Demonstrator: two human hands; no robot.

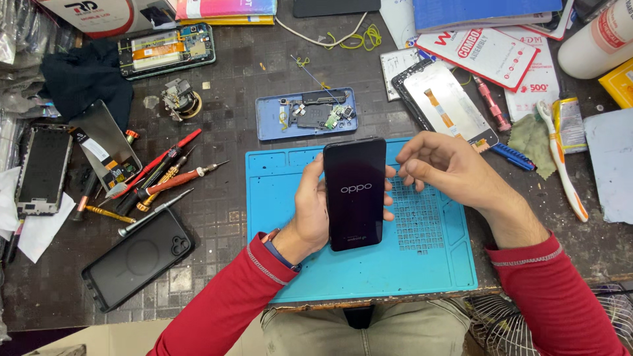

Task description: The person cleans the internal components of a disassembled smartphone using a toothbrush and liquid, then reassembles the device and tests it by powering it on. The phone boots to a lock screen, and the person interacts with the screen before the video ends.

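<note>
We hold a slim black smartphone with a glossy dark screen (355, 192) at the centre of the frame, above the blue silicone repair mat (290, 264) that lies on the dark counter (231, 86). The phone's long axis runs nearly vertical in the frame, its top edge pointing toward the upper middle and its bottom edge toward our lap, screen facing up at us. Our left hand (315, 211) comes in from the lower left in a red sleeve; its grip wraps the phone from behind, thumb along the left edge and fingertips showing at the right edge. Our right hand (438, 165) reaches in from the lower right, wrist bent, fingers curled and pinched together just beside the phone's upper right edge; we cannot tell whether that grip holds anything. Just above the mat lies a blue opened phone back shell with small parts inside (306, 113). Left of the mat, red-handled screwdrivers (168, 173) rest on the counter.
</note>
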